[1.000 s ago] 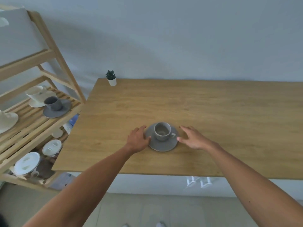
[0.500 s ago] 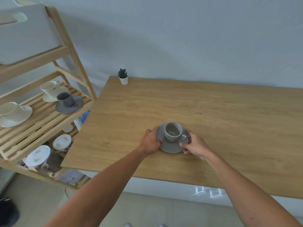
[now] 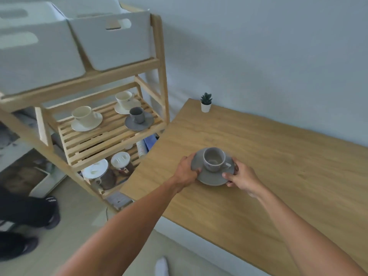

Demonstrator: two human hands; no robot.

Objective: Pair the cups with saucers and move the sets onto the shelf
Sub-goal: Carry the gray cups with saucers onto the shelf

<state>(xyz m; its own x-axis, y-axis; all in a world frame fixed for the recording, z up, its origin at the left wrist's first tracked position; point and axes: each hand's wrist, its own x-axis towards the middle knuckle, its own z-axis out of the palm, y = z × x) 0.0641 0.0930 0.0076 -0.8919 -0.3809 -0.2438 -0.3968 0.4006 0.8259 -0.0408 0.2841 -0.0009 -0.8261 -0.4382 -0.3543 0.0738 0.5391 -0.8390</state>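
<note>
A light grey cup (image 3: 213, 159) stands upright on a grey saucer (image 3: 211, 177) over the wooden table (image 3: 278, 156). My left hand (image 3: 186, 168) grips the saucer's left rim and my right hand (image 3: 242, 177) grips its right rim. To the left stands a wooden slatted shelf (image 3: 103, 136). On its middle level sit a cream cup on a white saucer (image 3: 86, 118), a second cream cup and saucer (image 3: 125, 101), and a dark grey cup on a grey saucer (image 3: 138, 118).
Two white storage bins (image 3: 111, 40) fill the shelf's top level. Jars with white lids (image 3: 119, 163) sit on the bottom level. A small potted plant (image 3: 205, 102) stands at the table's far corner. Dark shoes (image 3: 29, 212) lie on the floor at the left.
Both hands closed on the saucer's rim from either side. The view has swung left toward the shelf, with the cup and saucer held between my hands.
</note>
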